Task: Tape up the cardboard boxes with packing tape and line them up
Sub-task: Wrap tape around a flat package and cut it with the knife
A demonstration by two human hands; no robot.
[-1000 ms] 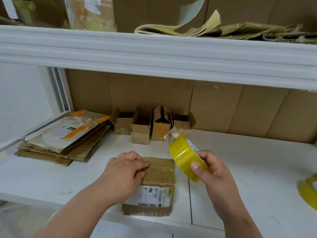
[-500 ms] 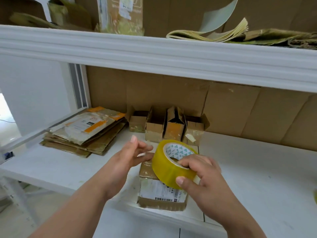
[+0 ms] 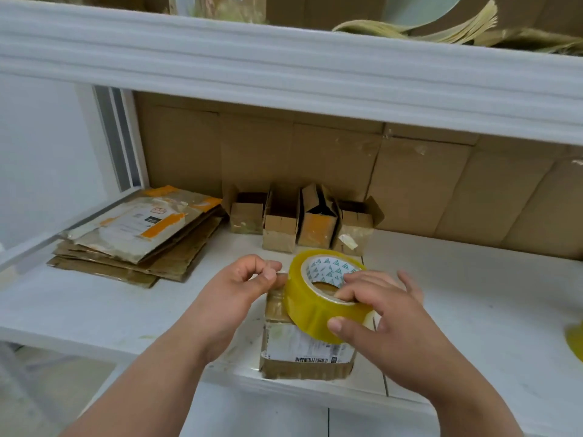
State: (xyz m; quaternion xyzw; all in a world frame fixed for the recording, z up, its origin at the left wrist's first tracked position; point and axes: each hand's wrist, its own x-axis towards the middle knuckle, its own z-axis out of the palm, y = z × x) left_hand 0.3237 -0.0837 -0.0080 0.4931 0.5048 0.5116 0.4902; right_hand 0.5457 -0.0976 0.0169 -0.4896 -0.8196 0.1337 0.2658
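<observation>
Both hands work over a labelled cardboard box (image 3: 303,345) at the shelf's (image 3: 473,326) front edge: the right hand (image 3: 383,313) grips the tape roll (image 3: 318,298), thumb outside and fingers in its core; the left hand (image 3: 239,285) pinches at the roll's edge.

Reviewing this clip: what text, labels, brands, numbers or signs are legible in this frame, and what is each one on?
No text is legible.
Shipping label on the cardboard box: barcode and print, too small to read.
Tape roll core: teal triangle pattern, no words.
Mailer on the flattened cardboard stack: printed label, blurred.
</observation>
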